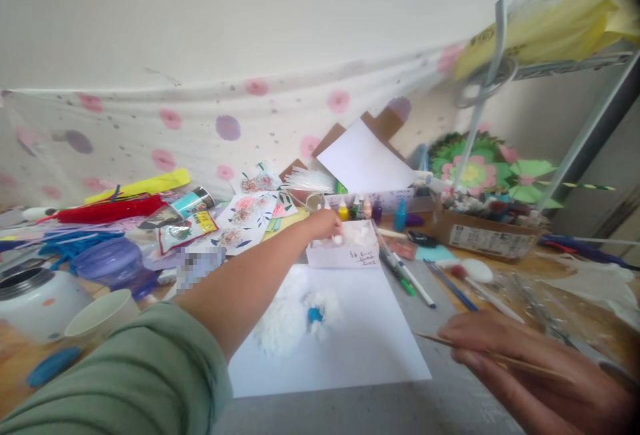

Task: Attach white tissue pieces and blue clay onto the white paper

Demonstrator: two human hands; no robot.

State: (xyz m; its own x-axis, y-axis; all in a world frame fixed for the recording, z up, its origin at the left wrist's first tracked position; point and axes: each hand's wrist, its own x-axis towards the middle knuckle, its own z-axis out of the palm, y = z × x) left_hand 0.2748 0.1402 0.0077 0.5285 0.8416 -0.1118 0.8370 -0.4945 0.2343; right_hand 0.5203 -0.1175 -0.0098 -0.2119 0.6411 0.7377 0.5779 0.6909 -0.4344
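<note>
Evidently the work is partway along. Left of centre, on the white paper, a broad patch of white fluff is already laid down. Just right of it, a smaller clump partly surrounds a blue spot; since that blue shows uncovered, I judge this part unfinished. Near the frame's centre, the left hand reaches to the white box, its fingers bunched at a tuft; I cannot tell whether they grip it. More fluff sits inside the box. At lower right, well apart from the other, the right hand clasps a wooden stick, its tip near the paper's right edge.
</note>
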